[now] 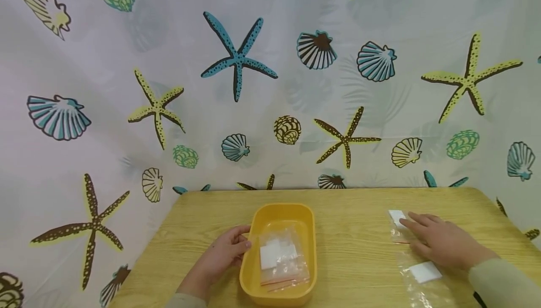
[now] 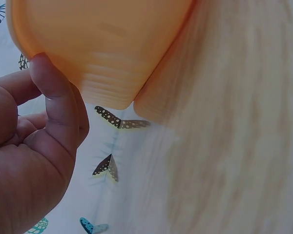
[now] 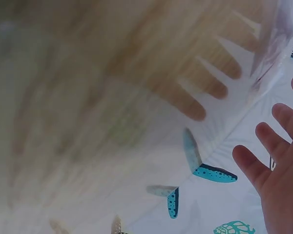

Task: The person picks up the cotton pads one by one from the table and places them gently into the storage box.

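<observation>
My left hand (image 1: 224, 254) grips the left rim of a yellow plastic tub (image 1: 313, 256); in the left wrist view its curled fingers (image 2: 58, 102) are at the tub's side wall (image 2: 112, 53). Inside the tub lie several clear zip bags (image 1: 291, 270) with white pieces (image 1: 269, 255) in them. Over on the right, my right hand (image 1: 444, 242) reaches across a small clear bag holding a white piece (image 1: 397, 216), fingertips right at it. The right wrist view shows that hand (image 3: 283, 165) with spread fingers. Nearer to me, below it, lies another clear bag with a white piece (image 1: 425, 272).
A wood-grain table (image 1: 355, 233) carries everything. Behind and beside it hangs a white curtain (image 1: 279, 92) printed with starfish and shells. Bare tabletop lies between the tub and the bags on the right.
</observation>
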Demonstrator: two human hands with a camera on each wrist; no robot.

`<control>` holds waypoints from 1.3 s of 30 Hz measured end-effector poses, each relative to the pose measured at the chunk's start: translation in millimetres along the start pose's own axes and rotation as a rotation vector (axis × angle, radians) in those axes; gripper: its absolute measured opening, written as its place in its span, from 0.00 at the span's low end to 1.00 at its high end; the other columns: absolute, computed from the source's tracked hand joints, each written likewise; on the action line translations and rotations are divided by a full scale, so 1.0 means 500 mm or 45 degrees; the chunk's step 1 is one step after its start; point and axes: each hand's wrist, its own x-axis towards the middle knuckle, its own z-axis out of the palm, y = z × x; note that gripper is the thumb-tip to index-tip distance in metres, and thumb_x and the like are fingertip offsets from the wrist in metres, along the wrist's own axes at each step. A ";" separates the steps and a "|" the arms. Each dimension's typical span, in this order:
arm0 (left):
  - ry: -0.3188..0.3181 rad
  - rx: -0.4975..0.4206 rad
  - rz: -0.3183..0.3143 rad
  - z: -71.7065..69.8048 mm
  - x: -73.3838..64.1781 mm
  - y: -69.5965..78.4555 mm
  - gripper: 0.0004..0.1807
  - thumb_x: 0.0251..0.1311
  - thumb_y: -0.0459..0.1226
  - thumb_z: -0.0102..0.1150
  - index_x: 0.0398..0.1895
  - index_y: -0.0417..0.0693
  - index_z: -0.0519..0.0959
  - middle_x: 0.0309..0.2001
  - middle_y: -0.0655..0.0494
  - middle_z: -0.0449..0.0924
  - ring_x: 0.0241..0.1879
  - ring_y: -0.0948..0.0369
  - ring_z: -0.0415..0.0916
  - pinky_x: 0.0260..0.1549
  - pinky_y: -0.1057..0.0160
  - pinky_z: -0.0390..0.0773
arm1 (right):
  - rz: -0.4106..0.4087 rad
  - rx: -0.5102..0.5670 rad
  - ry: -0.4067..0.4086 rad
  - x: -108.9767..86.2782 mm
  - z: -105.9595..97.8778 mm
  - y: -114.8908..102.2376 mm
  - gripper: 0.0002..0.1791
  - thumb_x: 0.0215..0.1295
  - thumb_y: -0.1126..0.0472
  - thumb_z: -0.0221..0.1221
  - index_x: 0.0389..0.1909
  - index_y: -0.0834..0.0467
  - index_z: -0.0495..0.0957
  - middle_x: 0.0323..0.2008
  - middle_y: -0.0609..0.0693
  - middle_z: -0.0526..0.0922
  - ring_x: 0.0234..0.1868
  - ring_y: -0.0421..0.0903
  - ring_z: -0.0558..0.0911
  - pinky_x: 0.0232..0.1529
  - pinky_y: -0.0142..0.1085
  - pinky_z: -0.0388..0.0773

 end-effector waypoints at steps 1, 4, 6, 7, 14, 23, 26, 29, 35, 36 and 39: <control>0.000 0.000 0.000 0.000 -0.001 0.000 0.31 0.77 0.38 0.52 0.77 0.36 0.57 0.50 0.38 0.74 0.39 0.52 0.80 0.37 0.54 0.84 | 0.004 0.008 -0.014 0.001 0.000 0.001 0.35 0.73 0.37 0.55 0.74 0.51 0.68 0.73 0.60 0.66 0.68 0.65 0.68 0.57 0.69 0.68; 0.006 0.000 -0.002 0.000 -0.002 -0.001 0.31 0.77 0.38 0.52 0.77 0.36 0.57 0.50 0.38 0.73 0.39 0.52 0.79 0.37 0.54 0.84 | 0.001 0.026 -0.027 0.005 0.006 0.011 0.36 0.73 0.36 0.53 0.75 0.51 0.67 0.72 0.61 0.66 0.68 0.66 0.68 0.57 0.68 0.68; 0.010 -0.003 -0.005 -0.001 -0.002 -0.001 0.31 0.76 0.38 0.52 0.77 0.37 0.58 0.49 0.38 0.73 0.39 0.52 0.78 0.37 0.54 0.84 | 0.001 0.027 -0.035 0.008 0.010 0.019 0.36 0.73 0.36 0.52 0.75 0.52 0.67 0.72 0.61 0.67 0.68 0.66 0.68 0.58 0.66 0.69; 0.010 -0.004 -0.005 -0.001 -0.002 -0.002 0.31 0.76 0.38 0.53 0.77 0.37 0.58 0.49 0.38 0.73 0.39 0.52 0.78 0.36 0.54 0.84 | 0.004 0.029 -0.041 0.008 0.012 0.023 0.37 0.74 0.36 0.52 0.75 0.52 0.66 0.71 0.62 0.67 0.68 0.66 0.68 0.58 0.66 0.68; 0.004 0.002 -0.003 -0.001 0.002 -0.007 0.31 0.76 0.37 0.53 0.76 0.37 0.58 0.49 0.39 0.74 0.39 0.52 0.79 0.36 0.55 0.84 | 0.014 0.069 -0.073 0.013 0.015 0.040 0.39 0.74 0.34 0.49 0.77 0.52 0.63 0.72 0.65 0.64 0.68 0.69 0.66 0.58 0.66 0.68; 0.029 -0.002 -0.003 -0.001 0.000 -0.007 0.31 0.75 0.37 0.54 0.76 0.38 0.59 0.48 0.40 0.74 0.38 0.53 0.79 0.35 0.57 0.84 | 0.009 0.093 -0.140 0.034 0.024 0.040 0.39 0.76 0.35 0.46 0.78 0.54 0.60 0.73 0.69 0.60 0.69 0.74 0.62 0.59 0.69 0.65; 0.027 -0.004 -0.001 -0.002 -0.001 -0.005 0.30 0.76 0.37 0.54 0.76 0.38 0.59 0.48 0.40 0.73 0.38 0.53 0.79 0.35 0.57 0.83 | 0.018 0.105 -0.159 0.038 0.024 0.041 0.39 0.77 0.35 0.45 0.78 0.54 0.60 0.73 0.68 0.60 0.68 0.76 0.62 0.59 0.70 0.65; 0.026 0.002 0.004 -0.003 -0.001 -0.006 0.31 0.76 0.38 0.54 0.76 0.38 0.59 0.48 0.40 0.73 0.38 0.53 0.78 0.34 0.58 0.83 | 0.030 0.102 -0.164 0.041 0.024 0.042 0.38 0.78 0.36 0.44 0.78 0.54 0.60 0.74 0.66 0.61 0.68 0.75 0.63 0.58 0.70 0.66; 0.023 -0.002 -0.001 -0.005 0.001 -0.007 0.31 0.75 0.38 0.55 0.76 0.39 0.59 0.49 0.40 0.73 0.38 0.53 0.78 0.34 0.57 0.83 | 0.012 0.068 -0.105 0.046 0.027 0.040 0.32 0.79 0.42 0.47 0.76 0.55 0.64 0.71 0.63 0.67 0.66 0.73 0.68 0.58 0.67 0.68; 0.021 -0.005 -0.004 -0.005 0.001 -0.007 0.31 0.75 0.38 0.54 0.77 0.39 0.59 0.49 0.40 0.73 0.38 0.53 0.79 0.34 0.57 0.83 | -0.003 0.060 -0.090 0.046 0.027 0.039 0.31 0.79 0.44 0.48 0.75 0.56 0.65 0.71 0.63 0.68 0.65 0.72 0.69 0.58 0.67 0.68; 0.017 -0.006 -0.010 -0.004 0.000 -0.006 0.31 0.76 0.38 0.54 0.77 0.39 0.59 0.49 0.40 0.73 0.38 0.53 0.79 0.34 0.56 0.83 | -0.039 0.043 -0.046 0.045 0.027 0.035 0.28 0.79 0.48 0.51 0.73 0.56 0.68 0.69 0.62 0.71 0.63 0.69 0.72 0.58 0.65 0.70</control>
